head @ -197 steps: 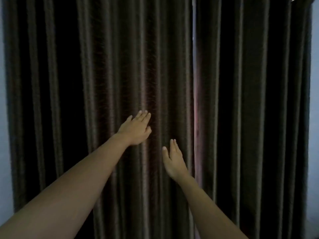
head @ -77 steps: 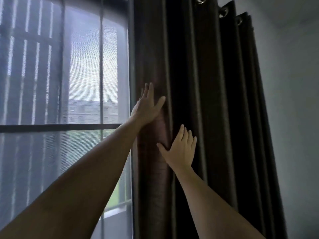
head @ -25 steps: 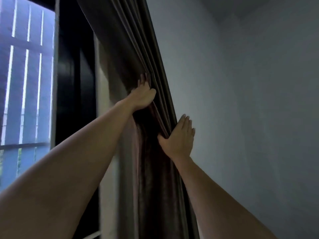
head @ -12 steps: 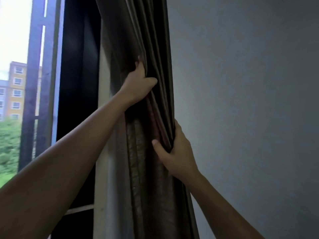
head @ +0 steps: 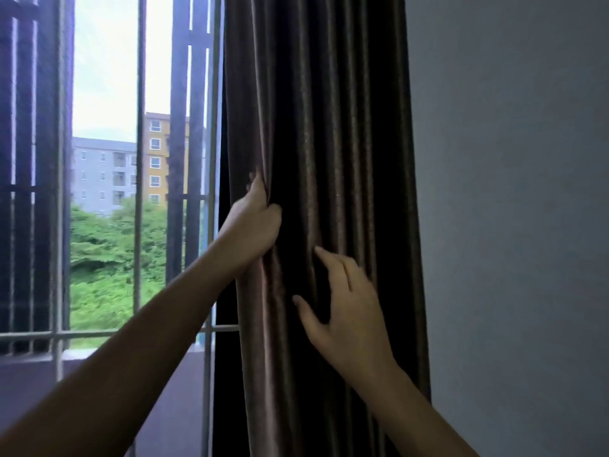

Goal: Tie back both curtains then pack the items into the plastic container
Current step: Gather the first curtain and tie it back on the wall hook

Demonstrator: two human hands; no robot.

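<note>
A room in a home is suggested by the dark pleated curtain (head: 329, 127) hung beside a plain grey wall (head: 510, 192) and by the barred window (head: 140, 225), through which apartment blocks (head: 99, 173) and trees (head: 102, 245) are seen.

No text, label, brand, number or sign can be read anywhere. The curtain (head: 329, 127), the wall (head: 510, 192) and the buildings (head: 108, 173) seen through the window (head: 105, 61) show no legible marking.
</note>
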